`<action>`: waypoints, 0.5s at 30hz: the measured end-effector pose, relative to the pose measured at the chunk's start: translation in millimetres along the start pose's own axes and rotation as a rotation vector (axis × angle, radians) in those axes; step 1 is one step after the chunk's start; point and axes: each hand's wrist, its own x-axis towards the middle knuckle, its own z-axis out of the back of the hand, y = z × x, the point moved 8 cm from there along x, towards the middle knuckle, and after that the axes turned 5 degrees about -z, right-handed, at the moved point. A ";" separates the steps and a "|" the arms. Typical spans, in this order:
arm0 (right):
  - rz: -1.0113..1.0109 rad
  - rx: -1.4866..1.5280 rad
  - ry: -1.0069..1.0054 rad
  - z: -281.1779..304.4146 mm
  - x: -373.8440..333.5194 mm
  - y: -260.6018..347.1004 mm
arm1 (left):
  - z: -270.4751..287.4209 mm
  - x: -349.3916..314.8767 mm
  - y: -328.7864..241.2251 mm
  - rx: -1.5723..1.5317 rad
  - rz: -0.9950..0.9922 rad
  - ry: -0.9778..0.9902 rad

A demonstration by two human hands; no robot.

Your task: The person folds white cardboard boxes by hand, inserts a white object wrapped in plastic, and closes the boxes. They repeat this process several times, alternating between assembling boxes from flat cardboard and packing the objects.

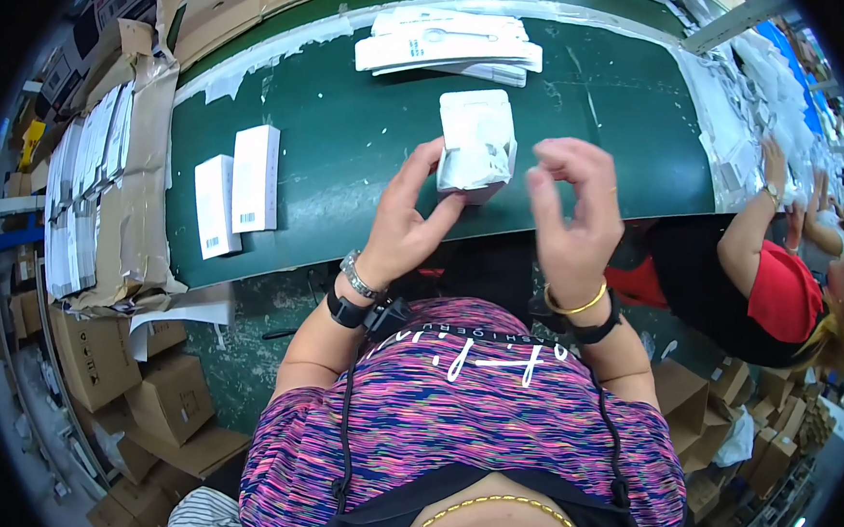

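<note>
My green-topped workbench (335, 186), two slim white cartons (255, 176) side by side on my left, a stack of flat white cartons (454, 57) farther off, torn white sheeting (225, 85) along the far edge

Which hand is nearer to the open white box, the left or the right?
Left. The left hand holds the open white box at its left side, thumb at the near end. The right hand is to the right of it, apart, with fingers curved.
</note>
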 end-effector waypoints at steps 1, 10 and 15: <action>-0.179 0.117 -0.001 1.3 0.2 -16.9 | 5.4 -2.7 6.3 -0.062 0.036 -0.004; -0.541 0.660 0.341 -47.3 -9.6 -32.6 | 3.1 -7.2 1.1 -0.413 0.154 -0.072; -0.446 0.466 0.352 -58.0 -3.2 -34.4 | 0.2 -1.1 0.6 -0.290 0.178 -0.098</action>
